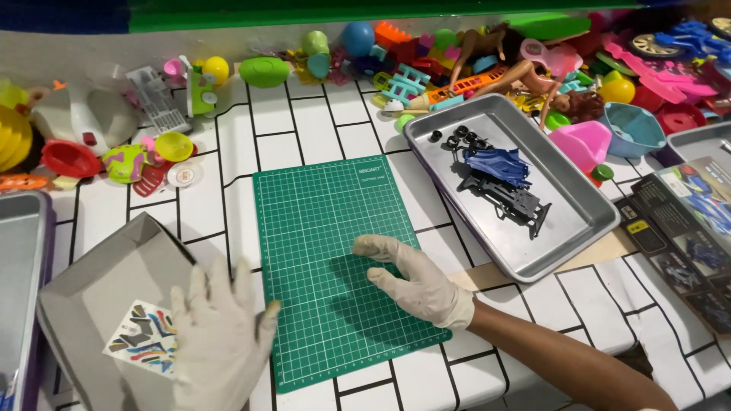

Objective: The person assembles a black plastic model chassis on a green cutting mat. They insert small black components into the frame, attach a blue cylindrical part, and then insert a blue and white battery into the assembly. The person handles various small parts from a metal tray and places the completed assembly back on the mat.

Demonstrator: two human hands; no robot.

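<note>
I am wearing pale gloves. My right hand point(415, 280) lies flat on the green cutting mat point(320, 228), fingers spread and holding nothing. My left hand point(217, 335) is open too. It rests at the mat's left edge, at about 8 o'clock from the middle of the mat, and covers a corner of the grey box lid point(106, 281). A sticker sheet point(141, 339) with bright shapes lies in that lid, just left of my left hand.

The silver tray point(533, 243) sits at 2 o'clock from the mat. In it are the blue car shell point(499, 164), the black car frame point(514, 202) and small black wheels point(461, 137). They lie loose and apart, not put together.

At 3 o'clock, past the tray, is the toy car box point(685, 236). A heap of colourful toys point(426, 61) runs along the wall at 12 o'clock.

I think the work has hardly begun. The mat is laid out and bare, the parts are out in the tray, and no sticker looks peeled. All the building looks to be left.
</note>
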